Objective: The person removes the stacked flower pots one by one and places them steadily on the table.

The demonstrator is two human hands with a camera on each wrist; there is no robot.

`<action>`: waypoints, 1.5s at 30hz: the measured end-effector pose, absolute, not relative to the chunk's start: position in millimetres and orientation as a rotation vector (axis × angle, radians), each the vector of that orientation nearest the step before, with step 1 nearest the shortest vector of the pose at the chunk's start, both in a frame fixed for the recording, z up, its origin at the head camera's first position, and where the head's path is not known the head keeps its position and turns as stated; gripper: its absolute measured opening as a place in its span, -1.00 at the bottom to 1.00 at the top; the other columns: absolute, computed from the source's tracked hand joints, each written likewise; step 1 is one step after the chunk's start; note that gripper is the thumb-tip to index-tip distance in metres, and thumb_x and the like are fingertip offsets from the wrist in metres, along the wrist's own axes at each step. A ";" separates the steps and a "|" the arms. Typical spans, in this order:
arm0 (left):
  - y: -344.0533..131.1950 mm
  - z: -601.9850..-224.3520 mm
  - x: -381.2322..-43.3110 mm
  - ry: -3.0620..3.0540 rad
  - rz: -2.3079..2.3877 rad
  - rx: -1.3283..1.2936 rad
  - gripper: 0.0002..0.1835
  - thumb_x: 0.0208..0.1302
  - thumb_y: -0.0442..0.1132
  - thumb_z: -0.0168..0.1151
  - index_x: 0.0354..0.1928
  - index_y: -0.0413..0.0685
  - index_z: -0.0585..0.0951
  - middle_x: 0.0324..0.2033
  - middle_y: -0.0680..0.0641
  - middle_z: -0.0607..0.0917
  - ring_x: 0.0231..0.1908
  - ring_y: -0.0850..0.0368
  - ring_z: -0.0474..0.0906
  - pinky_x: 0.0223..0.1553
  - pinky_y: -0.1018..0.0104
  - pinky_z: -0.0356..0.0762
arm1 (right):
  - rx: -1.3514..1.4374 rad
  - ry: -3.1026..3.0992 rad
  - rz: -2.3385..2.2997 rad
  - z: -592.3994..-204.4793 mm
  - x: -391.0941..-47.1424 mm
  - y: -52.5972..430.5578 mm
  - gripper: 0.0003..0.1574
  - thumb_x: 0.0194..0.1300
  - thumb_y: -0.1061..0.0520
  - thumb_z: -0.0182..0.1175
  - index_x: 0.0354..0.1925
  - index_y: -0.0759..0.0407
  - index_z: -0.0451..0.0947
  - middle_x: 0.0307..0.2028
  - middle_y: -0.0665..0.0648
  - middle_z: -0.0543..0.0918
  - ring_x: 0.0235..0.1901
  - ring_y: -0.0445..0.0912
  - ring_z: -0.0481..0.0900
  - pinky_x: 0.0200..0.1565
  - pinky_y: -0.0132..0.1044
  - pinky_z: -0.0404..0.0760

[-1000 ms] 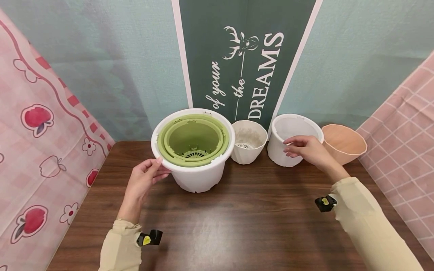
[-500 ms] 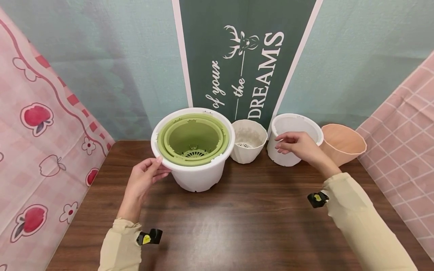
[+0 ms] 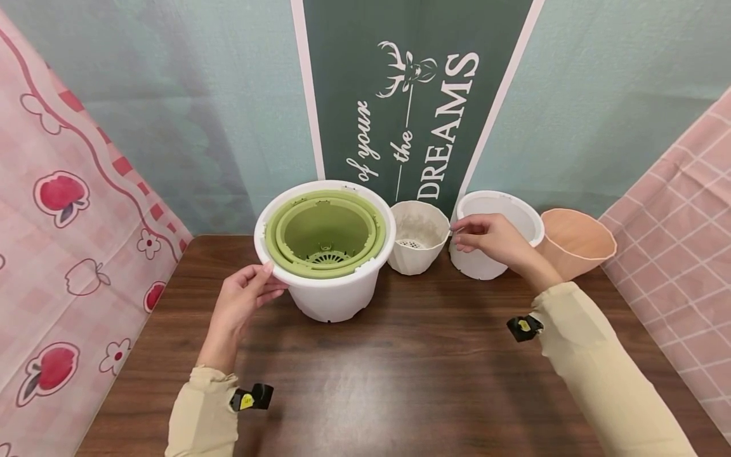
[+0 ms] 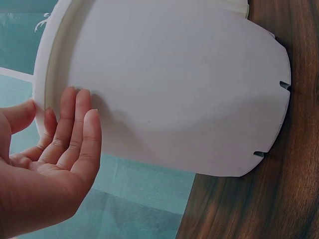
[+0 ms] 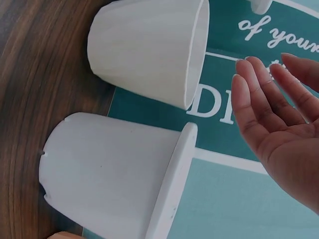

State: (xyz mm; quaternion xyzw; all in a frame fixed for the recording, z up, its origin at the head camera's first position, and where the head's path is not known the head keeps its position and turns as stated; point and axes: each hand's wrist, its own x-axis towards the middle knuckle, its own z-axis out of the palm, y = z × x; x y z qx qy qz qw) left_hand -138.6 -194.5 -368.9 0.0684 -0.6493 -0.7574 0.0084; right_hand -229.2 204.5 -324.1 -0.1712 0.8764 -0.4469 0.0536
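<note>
My left hand (image 3: pixel 242 298) pinches the left rim of a large white flower pot (image 3: pixel 334 301), thumb on top and fingers underneath. In the left wrist view, the fingertips lie along the pot's white wall (image 4: pixel 174 89) below its lip. Nested inside it are two green pots (image 3: pixel 328 228), the inner one with a slotted bottom. My right hand (image 3: pixel 493 240) hovers over a smaller white flower pot (image 3: pixel 480 263), loosely bent and holding nothing. Its fingertips reach toward the faceted cream flower pot (image 3: pixel 415 259). In the right wrist view, the right hand (image 5: pixel 279 109) is apart from both pots' rims.
A peach flower pot (image 3: pixel 579 235) stands at the right end of the row. All pots stand on a dark wooden table (image 3: pixel 388 381), against a teal and green cloth backdrop (image 3: pixel 228 127). Pink patterned cloth (image 3: pixel 85 222) hangs at the left, pink checked cloth (image 3: pixel 674 241) at the right.
My right hand has moved left across the smaller white flower pot, toward the cream one. The left hand has stayed on the large white flower pot's rim.
</note>
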 end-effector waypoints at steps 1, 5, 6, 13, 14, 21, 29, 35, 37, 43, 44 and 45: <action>-194.5 -369.1 -138.8 -2.029 -2.366 0.214 -0.81 0.35 -0.19 0.03 -0.41 -0.10 0.49 -0.55 0.03 0.65 -0.42 0.19 0.62 -0.25 0.34 0.62 | -0.525 2.658 -1.361 -323.3 -229.1 202.6 -0.71 0.20 0.32 0.18 -0.10 0.45 0.50 -0.35 0.28 0.66 -0.50 -0.25 0.59 -0.34 -0.33 0.64; -194.2 -369.2 -139.4 -2.032 -2.365 0.209 -0.81 0.35 -0.19 0.03 -0.41 -0.10 0.49 -0.55 0.04 0.65 -0.42 0.20 0.62 -0.25 0.35 0.62 | -0.539 2.652 -1.349 -321.0 -228.6 196.5 -0.69 0.19 0.30 0.20 -0.09 0.44 0.50 -0.40 0.21 0.66 -0.50 -0.25 0.57 -0.34 -0.36 0.62; -194.1 -369.2 -139.5 -2.033 -2.364 0.207 -0.81 0.35 -0.19 0.03 -0.41 -0.10 0.49 -0.55 0.04 0.65 -0.42 0.20 0.62 -0.25 0.35 0.62 | -0.543 2.654 -1.345 -320.4 -228.6 195.1 -0.69 0.19 0.30 0.20 -0.10 0.44 0.50 -0.41 0.20 0.66 -0.50 -0.25 0.57 -0.34 -0.35 0.62; -193.7 -369.1 -139.0 -2.023 -2.372 0.219 -0.81 0.34 -0.20 0.04 -0.41 -0.11 0.49 -0.56 0.02 0.65 -0.42 0.19 0.63 -0.26 0.35 0.62 | -0.569 2.637 -1.366 -317.4 -228.7 184.8 -0.73 0.18 0.32 0.20 -0.13 0.43 0.52 -0.41 0.26 0.64 -0.50 -0.23 0.58 -0.34 -0.37 0.62; -193.7 -369.1 -138.9 -2.023 -2.373 0.221 -0.81 0.34 -0.20 0.04 -0.41 -0.12 0.48 -0.55 0.02 0.65 -0.41 0.18 0.63 -0.25 0.35 0.62 | -0.570 2.636 -1.369 -317.3 -228.9 183.3 -0.73 0.18 0.32 0.20 -0.13 0.43 0.52 -0.42 0.24 0.65 -0.50 -0.23 0.58 -0.34 -0.37 0.62; -193.7 -369.6 -138.6 -2.027 -2.371 0.227 -0.81 0.34 -0.19 0.05 -0.40 -0.12 0.49 -0.55 0.02 0.65 -0.41 0.18 0.63 -0.25 0.35 0.62 | -0.623 2.626 -1.361 -315.2 -229.0 171.8 -0.74 0.18 0.31 0.21 -0.14 0.41 0.53 -0.42 0.25 0.64 -0.50 -0.22 0.57 -0.38 -0.42 0.59; -193.5 -369.6 -138.5 -2.025 -2.370 0.227 -0.82 0.34 -0.20 0.05 -0.40 -0.12 0.49 -0.56 0.02 0.65 -0.41 0.18 0.63 -0.26 0.35 0.62 | -0.653 2.640 -1.328 -313.1 -229.1 161.9 -0.74 0.18 0.27 0.22 -0.14 0.37 0.55 -0.40 0.18 0.65 -0.44 -0.07 0.60 -0.39 -0.40 0.59; -193.7 -368.8 -138.1 -2.035 -2.364 0.240 -0.81 0.34 -0.18 0.05 -0.39 -0.14 0.48 -0.55 0.01 0.65 -0.41 0.17 0.63 -0.25 0.35 0.62 | -0.711 2.663 -1.310 -309.4 -228.3 156.8 -0.76 0.16 0.29 0.23 -0.16 0.37 0.57 -0.43 0.20 0.64 -0.45 -0.08 0.59 -0.38 -0.35 0.60; -193.9 -368.7 -138.0 -2.040 -2.361 0.241 -0.81 0.34 -0.18 0.05 -0.38 -0.14 0.48 -0.55 0.02 0.65 -0.40 0.17 0.63 -0.25 0.35 0.62 | -0.720 2.672 -1.305 -307.9 -227.8 154.6 -0.76 0.15 0.28 0.24 -0.17 0.35 0.57 -0.41 0.23 0.64 -0.43 -0.06 0.59 -0.37 -0.34 0.60; -194.4 -368.8 -138.2 -2.041 -2.361 0.231 -0.81 0.34 -0.18 0.04 -0.38 -0.14 0.47 -0.56 0.04 0.65 -0.41 0.18 0.63 -0.25 0.36 0.61 | -0.708 2.661 -1.304 -303.2 -225.6 147.3 -0.74 0.15 0.27 0.25 -0.15 0.33 0.58 -0.37 0.22 0.64 -0.39 0.00 0.57 -0.32 -0.32 0.61; -194.4 -368.9 -138.3 -2.041 -2.361 0.230 -0.81 0.34 -0.19 0.04 -0.38 -0.15 0.47 -0.56 0.04 0.65 -0.41 0.18 0.63 -0.25 0.36 0.61 | -0.709 2.657 -1.308 -302.6 -225.4 146.0 -0.74 0.14 0.27 0.25 -0.15 0.33 0.58 -0.38 0.21 0.64 -0.39 -0.01 0.57 -0.31 -0.32 0.61; -194.4 -369.0 -138.3 -2.040 -2.362 0.229 -0.81 0.34 -0.18 0.04 -0.38 -0.15 0.47 -0.56 0.04 0.65 -0.41 0.18 0.63 -0.25 0.36 0.61 | -0.712 2.656 -1.309 -302.0 -225.2 144.7 -0.74 0.14 0.28 0.25 -0.16 0.34 0.58 -0.37 0.21 0.64 -0.40 -0.04 0.57 -0.32 -0.35 0.60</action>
